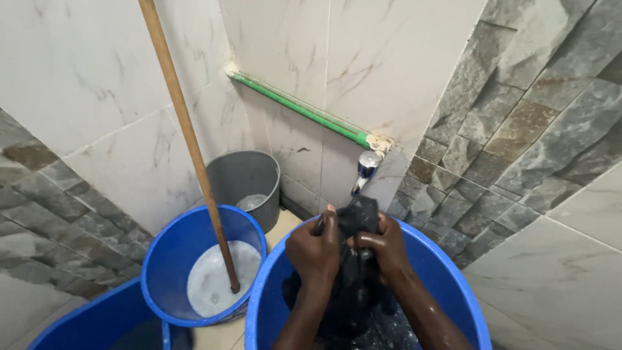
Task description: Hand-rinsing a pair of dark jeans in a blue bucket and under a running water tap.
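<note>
Both hands sit at lower centre of the frame, over a big blue tub (447, 272). Left hand (315, 251) and right hand (387, 249) are side by side, nearly touching, fingers of each clamped tight on a bunched-up wet black cloth (358, 217). Cloth's top pokes up above the knuckles; the rest hangs down btwn the wrists into the tub, where dark water w/ suds shows at the bottom edge. Right forearm looks wet and shiny.

Just above the cloth, centre frame, a chrome tap (367, 167) juts from the wall at the end of a green pipe (298, 108) running diagonally up-left across pale marble-look tiles.

Left of the tub, touching or just beside it, a smaller blue bucket (170, 259) holds milky soapy water. A wooden stick (188, 136) stands in it, tilted, reaching the top edge of the frame. Behind that bucket, near the corner, a grey bin (249, 176) w/ something pale inside. Lower left corner: rim of a third blue basin (97, 317), partly cut off. Grey stone-look tiles on right and far left walls.
</note>
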